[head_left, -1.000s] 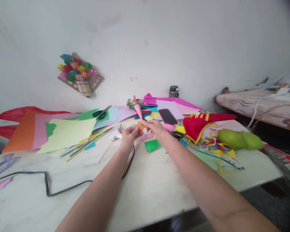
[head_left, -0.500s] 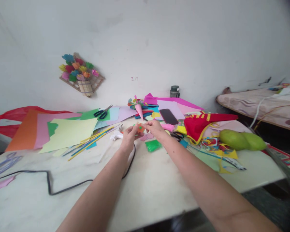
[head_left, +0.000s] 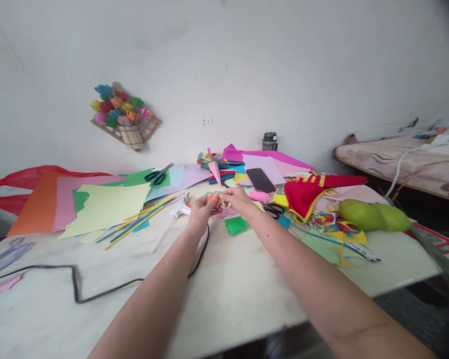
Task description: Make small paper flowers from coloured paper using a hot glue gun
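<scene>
My left hand (head_left: 202,213) is closed on a small orange paper flower (head_left: 216,200), holding it by its left side. My right hand (head_left: 236,198) pinches at the flower's right edge, its fingertips meeting those of the left. Fingers cover much of the flower. Just left of my left hand lies a white glue gun (head_left: 179,210) with a black cord (head_left: 108,289). Below my right hand rests a bright green packet (head_left: 236,225), with pink paper pieces (head_left: 227,211) close behind it. Beyond both hands stands a pink paper cone (head_left: 214,172) topped with colourful paper bits.
Coloured paper sheets (head_left: 108,207), yellow and blue sticks (head_left: 142,222) and scissors (head_left: 159,174) spread to the left. A phone (head_left: 261,180), black-handled scissors (head_left: 274,210), red cloth (head_left: 303,197) and green fruits (head_left: 374,215) are on the right. A bottle (head_left: 270,141) stands by the wall.
The orange flower has turned in my fingers, and its green centre no longer shows. Both hands stay in nearly the same place.
</scene>
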`<state>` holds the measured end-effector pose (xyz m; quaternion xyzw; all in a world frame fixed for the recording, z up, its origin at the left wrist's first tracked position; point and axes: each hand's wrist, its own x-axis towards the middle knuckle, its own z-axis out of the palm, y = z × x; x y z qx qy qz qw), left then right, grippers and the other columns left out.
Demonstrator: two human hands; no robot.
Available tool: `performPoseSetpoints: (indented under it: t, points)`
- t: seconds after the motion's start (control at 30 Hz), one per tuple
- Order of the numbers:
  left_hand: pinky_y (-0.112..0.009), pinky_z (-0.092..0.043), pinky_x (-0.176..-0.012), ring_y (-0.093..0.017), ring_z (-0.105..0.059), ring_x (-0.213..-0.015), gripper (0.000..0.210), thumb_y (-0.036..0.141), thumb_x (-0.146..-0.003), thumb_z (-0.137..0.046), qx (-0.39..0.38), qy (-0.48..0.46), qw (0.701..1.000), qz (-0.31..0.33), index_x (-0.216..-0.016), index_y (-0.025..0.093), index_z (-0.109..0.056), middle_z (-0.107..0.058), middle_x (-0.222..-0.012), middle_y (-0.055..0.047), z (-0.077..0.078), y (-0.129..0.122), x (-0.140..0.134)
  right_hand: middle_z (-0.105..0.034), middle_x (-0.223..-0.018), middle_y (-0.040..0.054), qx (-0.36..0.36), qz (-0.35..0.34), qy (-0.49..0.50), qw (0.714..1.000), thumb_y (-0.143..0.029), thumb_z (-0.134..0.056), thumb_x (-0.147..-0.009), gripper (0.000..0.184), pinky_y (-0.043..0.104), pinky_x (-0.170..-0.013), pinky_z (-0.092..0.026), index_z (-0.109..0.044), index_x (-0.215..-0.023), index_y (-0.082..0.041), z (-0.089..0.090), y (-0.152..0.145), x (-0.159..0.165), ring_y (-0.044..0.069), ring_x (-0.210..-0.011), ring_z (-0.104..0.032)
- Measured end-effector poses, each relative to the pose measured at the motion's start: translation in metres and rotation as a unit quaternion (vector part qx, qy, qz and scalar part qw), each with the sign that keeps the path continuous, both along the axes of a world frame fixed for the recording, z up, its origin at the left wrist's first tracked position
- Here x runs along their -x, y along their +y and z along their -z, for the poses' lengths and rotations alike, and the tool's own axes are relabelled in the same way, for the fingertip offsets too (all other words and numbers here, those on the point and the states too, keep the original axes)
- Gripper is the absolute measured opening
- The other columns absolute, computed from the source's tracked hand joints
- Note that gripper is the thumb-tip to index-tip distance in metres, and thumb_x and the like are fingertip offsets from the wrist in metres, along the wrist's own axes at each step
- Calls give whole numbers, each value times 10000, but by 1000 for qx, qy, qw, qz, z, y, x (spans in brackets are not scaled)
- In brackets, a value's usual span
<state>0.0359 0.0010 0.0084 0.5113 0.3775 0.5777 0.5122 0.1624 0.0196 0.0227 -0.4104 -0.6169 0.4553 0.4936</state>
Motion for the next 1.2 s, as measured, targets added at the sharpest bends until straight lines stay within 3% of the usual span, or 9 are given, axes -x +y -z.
performPoseSetpoints:
  t: [0.23, 0.43, 0.67, 0.83, 0.97, 1.2]
  points:
    - [-295, -497, -623, -104, -553, -532, 373, 450, -559, -696, -1, 1, 1000, -17, -659, 119, -556, -593, -612, -19, 1, 2, 1, -454, -466, -44, 6, 6, 2, 1000, -329, -569, -652, 194, 200, -429, -267, -564, -606, -140, 2, 3, 1, 54, -419, -357]
    - [-314, -504, -610, -133, -579, -566, 501, 614, -680, -480, 4, -3, 1000, -9, -724, 129, -600, -608, -643, -58, 2, 3, 5, -465, -480, -38, -9, 11, 8, 1000, -351, -586, -644, 214, 197, -429, -277, -580, -634, -137, 5, 7, -1, 58, -439, -378]
    - [-309, -500, -600, -106, -542, -498, 363, 464, -608, -650, -11, -13, 1000, -23, -629, 129, -511, -560, -562, -3, 0, 2, 7, -461, -486, -35, -15, 14, 10, 1000, -372, -591, -656, 235, 187, -396, -246, -566, -636, -140, 4, 5, -2, 48, -417, -361]
    - [-290, -485, -573, -96, -525, -476, 360, 457, -608, -652, -19, -12, 999, -41, -620, 144, -474, -550, -540, 11, 2, 4, 6, -461, -499, -23, 31, -13, 31, 999, -492, -587, -658, 344, 188, -368, -222, -576, -682, -150, 4, 3, -2, 59, -420, -384]
    - [-295, -485, -572, -102, -533, -472, 372, 453, -590, -664, -11, -12, 999, -40, -629, 147, -458, -556, -535, 7, 3, 4, 6, -471, -518, -19, 38, -42, 41, 998, -495, -644, -599, 371, 188, -372, -220, -592, -660, -132, 8, 4, 1, 56, -440, -385]
    - [-291, -494, -561, -96, -532, -468, 379, 446, -585, -668, -11, -10, 999, -38, -633, 146, -441, -558, -532, 14, 0, 1, 4, -459, -494, -22, 48, -24, 49, 997, -502, -645, -586, 389, 195, -377, -214, -584, -624, -119, 7, 2, 4, 63, -442, -391]
